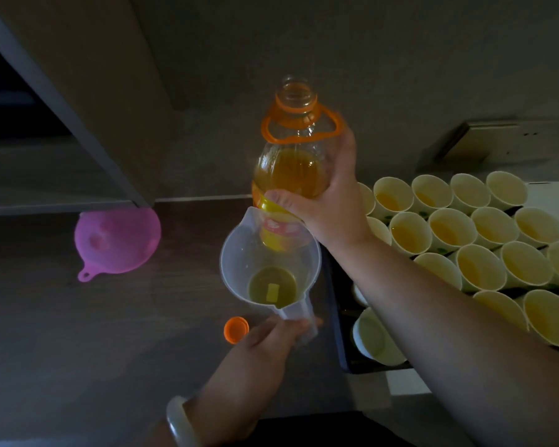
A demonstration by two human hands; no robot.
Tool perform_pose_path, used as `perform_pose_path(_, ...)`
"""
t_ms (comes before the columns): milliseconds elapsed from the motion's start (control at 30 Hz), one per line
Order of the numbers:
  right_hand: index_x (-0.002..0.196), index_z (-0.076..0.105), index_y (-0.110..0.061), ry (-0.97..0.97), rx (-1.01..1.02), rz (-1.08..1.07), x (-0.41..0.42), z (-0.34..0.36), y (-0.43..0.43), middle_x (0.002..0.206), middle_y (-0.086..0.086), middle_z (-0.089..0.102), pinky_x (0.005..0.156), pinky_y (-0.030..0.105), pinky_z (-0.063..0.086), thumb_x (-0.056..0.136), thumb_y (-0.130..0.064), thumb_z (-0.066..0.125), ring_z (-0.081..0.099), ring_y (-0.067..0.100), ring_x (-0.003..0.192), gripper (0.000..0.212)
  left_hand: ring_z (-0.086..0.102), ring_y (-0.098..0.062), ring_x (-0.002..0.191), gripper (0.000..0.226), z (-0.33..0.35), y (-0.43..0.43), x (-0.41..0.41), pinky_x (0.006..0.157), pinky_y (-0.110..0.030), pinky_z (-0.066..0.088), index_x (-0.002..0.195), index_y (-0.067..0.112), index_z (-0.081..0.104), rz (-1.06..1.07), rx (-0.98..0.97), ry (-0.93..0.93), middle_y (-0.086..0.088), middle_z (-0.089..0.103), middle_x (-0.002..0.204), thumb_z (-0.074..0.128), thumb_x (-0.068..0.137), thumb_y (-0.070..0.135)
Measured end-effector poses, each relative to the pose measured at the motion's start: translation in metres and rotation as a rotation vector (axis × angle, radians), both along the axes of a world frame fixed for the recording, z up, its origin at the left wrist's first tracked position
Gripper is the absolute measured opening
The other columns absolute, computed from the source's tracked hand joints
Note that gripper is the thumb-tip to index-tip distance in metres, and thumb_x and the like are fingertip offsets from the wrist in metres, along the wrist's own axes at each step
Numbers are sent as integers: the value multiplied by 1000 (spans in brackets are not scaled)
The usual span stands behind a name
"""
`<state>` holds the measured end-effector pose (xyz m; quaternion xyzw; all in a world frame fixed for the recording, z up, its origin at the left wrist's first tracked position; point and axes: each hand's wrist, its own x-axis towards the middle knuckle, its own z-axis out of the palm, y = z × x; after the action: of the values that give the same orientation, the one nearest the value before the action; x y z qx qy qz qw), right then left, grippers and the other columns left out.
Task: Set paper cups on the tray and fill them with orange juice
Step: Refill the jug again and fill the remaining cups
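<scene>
The right forearm covers part of the dark tray [338,330] and some of the white paper cups [452,227] on it; the picture edge cuts off others. Many hold orange juice. The right hand [328,201] grips the uncapped clear plastic juice bottle [291,169]; its base shows only through the clear plastic jug [239,253], whose handle the left hand [265,346] holds. On the dim dark wood counter [78,350] lie an orange cap [236,329] and a pink funnel [117,240]
</scene>
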<state>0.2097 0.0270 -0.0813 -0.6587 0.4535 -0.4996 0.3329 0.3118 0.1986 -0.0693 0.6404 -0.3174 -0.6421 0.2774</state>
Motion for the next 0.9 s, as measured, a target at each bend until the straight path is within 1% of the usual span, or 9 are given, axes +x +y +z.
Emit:
perform_pose_path(67, 148, 10, -34, -23, 8, 6, 3, -1, -1, 154, 7, 30, 106, 51, 42, 59, -56, 84, 39, 24, 138, 118, 57, 7, 102, 22, -3, 0, 6, 109, -35, 36, 90, 43, 75, 45, -3, -36, 29, 66, 95, 56, 83, 50)
perform_pose_path(133, 147, 7, -38, -26, -16, -6, 5, 0, -1, 154, 7, 31, 105, 50, 43, 59, -55, 85, 40, 23, 138, 118, 57, 6, 102, 28, -3, 0, 10, 108, -35, 36, 88, 42, 76, 82, 4, -15, 19, 66, 106, 54, 77, 54)
perform_pose_path(267, 146, 21, -13, -36, -78, -53, 7, -2, -2, 144, 10, 44, 101, 44, 47, 64, -43, 85, 48, 21, 130, 109, 62, -5, 101, 55, -1, -2, 15, 103, -39, 40, 79, 32, 78, 207, -54, 8, 9, 73, 97, 50, 55, 73)
perform_pose_path(400, 142, 28, -15, -54, -90, -100, 8, 0, -2, 139, 9, 49, 100, 32, 49, 66, -43, 83, 52, 17, 125, 98, 65, -2, 84, 35, -6, -2, 25, 77, -24, 50, 72, 28, 77, 290, -58, -37, 8, 73, 89, 56, 81, 55)
perform_pose_path(467, 141, 28, -21, -81, -74, -127, 8, 2, -2, 140, 6, 48, 100, 27, 48, 66, -40, 84, 51, 13, 126, 96, 67, -13, 92, 38, -9, -1, 29, 90, -40, 50, 74, 25, 77, 312, -69, -22, 2, 74, 90, 60, 73, 60)
perform_pose_path(533, 142, 29, -18, -107, -74, -145, 7, 6, -2, 142, 4, 47, 102, 34, 47, 67, -34, 86, 50, 14, 128, 96, 66, -22, 97, 48, -11, -1, 32, 99, -53, 43, 74, 21, 77, 341, -87, -17, -2, 74, 89, 58, 59, 63)
perform_pose_path(633, 143, 29, -13, -150, -116, -159, 8, 16, -3, 140, -8, 44, 104, 37, 47, 69, -24, 87, 47, 13, 130, 94, 67, -17, 96, 51, -9, -4, 36, 100, -50, 42, 74, 22, 76, 345, -90, -39, 2, 74, 88, 54, 57, 64)
perform_pose_path(733, 143, 28, -13, -226, -178, -167, 8, 32, -4, 136, -21, 39, 103, 41, 47, 70, -22, 86, 47, 14, 131, 93, 66, -13, 94, 41, -5, -9, 41, 97, -43, 44, 72, 24, 75, 327, -112, -66, 7, 74, 86, 51, 72, 58)
perform_pose_path(900, 140, 25, -11, -380, -222, -105, -2, 75, -6, 145, 15, 38, 100, 46, 48, 73, -10, 82, 50, 28, 128, 88, 64, -23, 89, 50, -5, -24, 48, 88, -41, 46, 70, 16, 70, 300, -170, -64, -1, 72, 84, 50, 68, 62)
